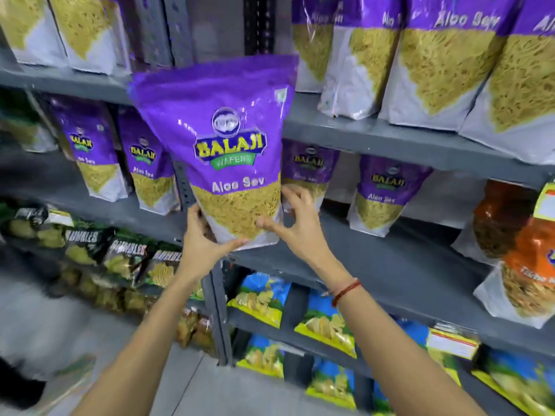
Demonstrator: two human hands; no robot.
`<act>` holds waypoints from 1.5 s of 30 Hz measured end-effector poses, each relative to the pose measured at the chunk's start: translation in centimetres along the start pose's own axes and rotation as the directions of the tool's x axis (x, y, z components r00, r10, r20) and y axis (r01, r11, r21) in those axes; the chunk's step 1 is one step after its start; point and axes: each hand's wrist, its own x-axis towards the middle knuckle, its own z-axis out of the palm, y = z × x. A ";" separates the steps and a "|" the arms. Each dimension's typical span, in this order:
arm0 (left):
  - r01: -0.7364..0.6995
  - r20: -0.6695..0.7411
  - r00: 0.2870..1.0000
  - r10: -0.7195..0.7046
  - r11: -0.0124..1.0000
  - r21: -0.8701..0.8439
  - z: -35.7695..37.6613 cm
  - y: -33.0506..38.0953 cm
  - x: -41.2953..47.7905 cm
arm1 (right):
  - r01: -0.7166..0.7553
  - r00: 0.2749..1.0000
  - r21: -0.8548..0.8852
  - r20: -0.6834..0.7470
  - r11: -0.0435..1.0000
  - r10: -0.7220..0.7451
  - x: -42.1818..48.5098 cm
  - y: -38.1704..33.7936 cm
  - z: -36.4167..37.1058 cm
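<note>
A large purple Aloo Sev snack bag [222, 139] is held upright in the air in front of the grey shelves. My left hand [204, 238] grips its bottom left corner, thumb across the front and fingers behind. My right hand [295, 222] holds the bottom right edge, thumb on the front and fingers curled round the side. A red thread band sits on the right wrist.
Grey metal shelf [390, 139] units carry more purple Aloo Sev bags [387, 193] above and beside. Orange snack bags [516, 259] stand at the right, blue-yellow chip bags [324, 325] below, dark green bags [126, 253] lower left. An upright post [219, 310] divides the units.
</note>
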 end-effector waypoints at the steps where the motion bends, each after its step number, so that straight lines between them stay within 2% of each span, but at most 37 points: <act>1: 0.036 0.013 0.999 -0.036 0.999 0.009 0.4 -1.3 -0.4 | -0.031 0.999 0.010 0.043 0.999 0.031 -0.5 1.1 0.3; 5: 0.151 0.064 0.985 -0.158 0.983 0.099 2.3 -5.2 -0.5 | -0.175 0.972 0.022 0.163 0.984 0.169 -1.5 5.1 0.7; 9: 0.192 0.163 0.956 -0.246 0.938 0.289 4.1 -7.8 0.8 | -0.288 0.940 -0.079 0.166 0.954 0.298 -1.5 9.4 1.0; 13: 0.178 0.235 0.927 -0.291 0.896 0.407 5.7 -9.9 3.4 | -0.333 0.920 -0.173 0.157 0.927 0.360 -0.4 12.1 0.8; 17: 0.176 0.234 0.931 -0.281 0.905 0.386 7.1 -12.8 6.8 | -0.357 0.916 -0.221 0.107 0.908 0.386 1.5 14.6 0.2; 20: 0.161 0.229 0.935 -0.270 0.900 0.405 8.2 -12.1 8.5 | -0.395 0.906 -0.218 0.070 0.893 0.418 3.2 15.3 0.1; 26: 0.176 0.323 0.872 -0.367 0.853 0.492 9.1 -11.2 10.7 | -0.489 0.851 -0.227 0.087 0.842 0.518 4.6 17.1 0.3; 28: 0.181 0.339 0.848 -0.407 0.825 0.536 9.2 -10.8 11.0 | -0.492 0.847 -0.222 0.099 0.842 0.522 4.6 16.9 0.2; 31: 0.224 0.290 0.817 -0.499 0.738 0.636 9.2 -10.4 10.9 | -0.497 0.851 -0.222 0.062 0.839 0.521 4.1 15.8 0.0; 33: 0.230 0.241 0.780 -0.577 0.624 0.747 8.8 -9.4 10.6 | -0.484 0.872 -0.218 -0.040 0.847 0.488 3.4 14.5 -0.6; 35: 0.147 0.270 0.711 -0.650 0.512 0.846 8.0 -7.0 10.5 | -0.435 0.900 -0.205 -0.141 0.877 0.413 2.8 12.2 -1.6; 37: 0.107 0.379 0.641 -0.667 0.567 0.817 7.3 -3.0 10.5 | -0.350 0.921 -0.152 -0.236 0.924 0.310 2.3 9.1 -3.2; 39: 0.080 0.550 0.607 -0.574 0.733 0.676 6.7 2.3 10.3 | -0.226 0.923 -0.100 -0.341 0.969 0.180 2.2 5.5 -5.1; 41: 0.044 0.700 0.607 -0.378 0.895 0.445 6.4 8.4 10.0 | -0.101 0.897 -0.063 -0.438 0.993 0.063 2.5 1.5 -7.3; 42: 0.017 0.730 0.635 -0.254 0.949 0.315 6.6 11.2 10.0 | -0.049 0.876 -0.042 -0.481 0.998 0.023 2.6 -0.5 -8.5; 43: -0.019 0.711 0.693 -0.119 0.983 0.182 6.9 13.6 10.1 | -0.004 0.853 -0.022 -0.521 1.000 -0.008 2.9 -2.2 -9.6; 45: -0.111 0.528 0.842 0.113 0.993 -0.036 8.3 17.0 10.9 | 0.081 0.798 -0.026 -0.597 0.996 -0.080 3.5 -5.2 -11.7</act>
